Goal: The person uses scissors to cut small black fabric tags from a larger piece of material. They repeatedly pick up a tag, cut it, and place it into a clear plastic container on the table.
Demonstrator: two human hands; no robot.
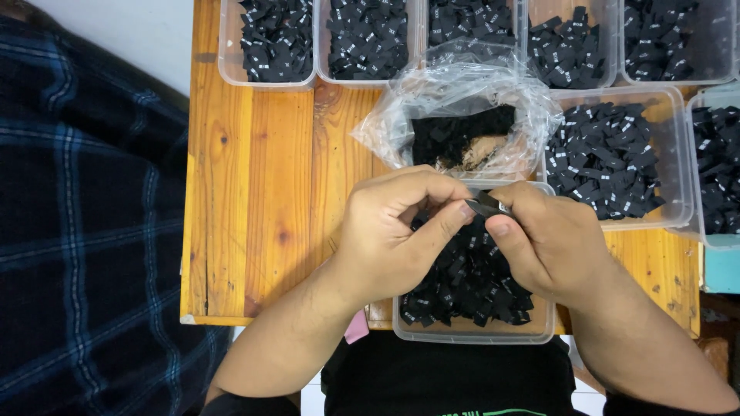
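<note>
My left hand (389, 239) and my right hand (551, 239) meeting at the middle, thumbs and forefingers pinched tip to tip, other fingers curled, bare forearms angling in from below

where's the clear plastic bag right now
In the head view the clear plastic bag lies open at upper centre on the wooden table, just beyond both hands, among clear tubs of black labels.

hands (470, 231) pinching black label (487, 205), over tub (472, 333)

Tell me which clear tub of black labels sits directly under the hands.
The near-edge tub, under both hands; the other tubs sit farther back.
</note>
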